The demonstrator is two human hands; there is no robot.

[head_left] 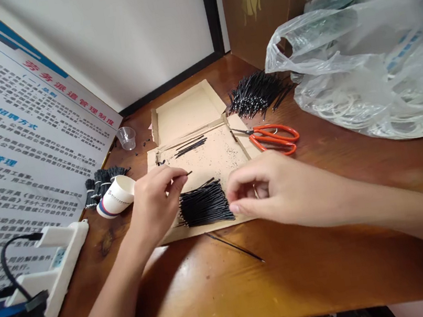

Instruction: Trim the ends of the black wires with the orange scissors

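My left hand [159, 195] is closed in a pinch, and the dark tip of a thin black wire [189, 173] sticks out between thumb and forefinger. Below its fingertips, many short black wires [204, 203] lie side by side on an opened flat cardboard box [214, 152]. My right hand [258, 188] hovers at the right end of this row, fingers curled toward the thumb; whatever it pinches, if anything, cannot be made out. A few separate black wires [190, 146] rest farther back on the cardboard. One single black wire [235, 246] lies on the wooden table in front.
Red-handled scissors [274, 137] lie right of the cardboard, below a heap of black wires [257, 93]. A plastic bag [373, 70] of white coils stands right. Left are a tipped paper cup [116, 196], wire bundles [100, 184], a clear cup [126, 138] and a power strip [59, 271].
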